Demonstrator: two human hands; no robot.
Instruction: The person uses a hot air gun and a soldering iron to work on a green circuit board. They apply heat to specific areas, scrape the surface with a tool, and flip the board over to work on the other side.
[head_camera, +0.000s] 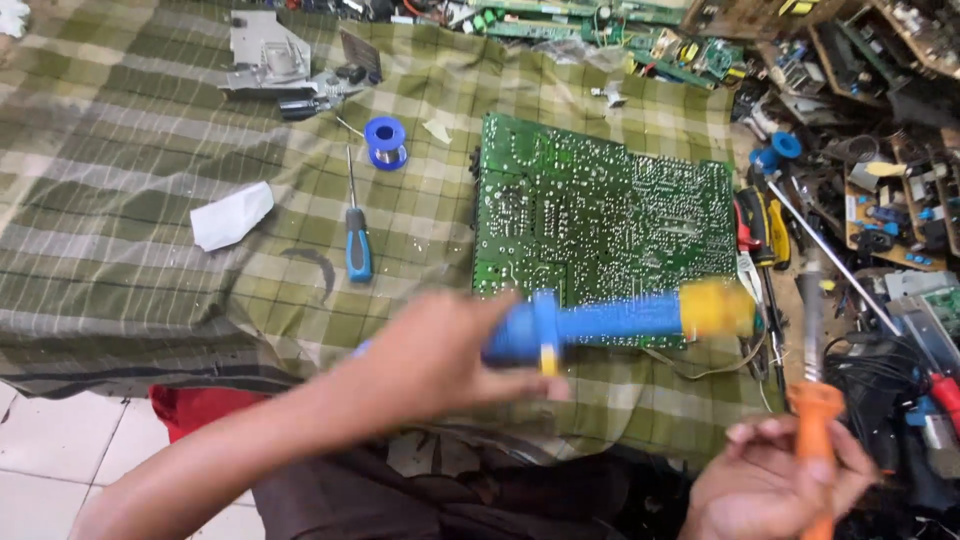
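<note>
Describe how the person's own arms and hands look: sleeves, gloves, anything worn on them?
Both hands are bare, with no gloves. The left hand is blurred; its forearm is uncovered along all that shows, so no sleeve is visible. The right hand shows only to the wrist. No ring or watch can be seen on either.

Your circuit board (603, 205) lies flat on the cloth (130, 260), with the screwdriver (355, 235) and solder spool (386, 142) off to its left. The folded paper (231, 215) sits further left. Right of the board there's a pile of tools (765, 230), and more boards (560, 22) behind it.
</note>
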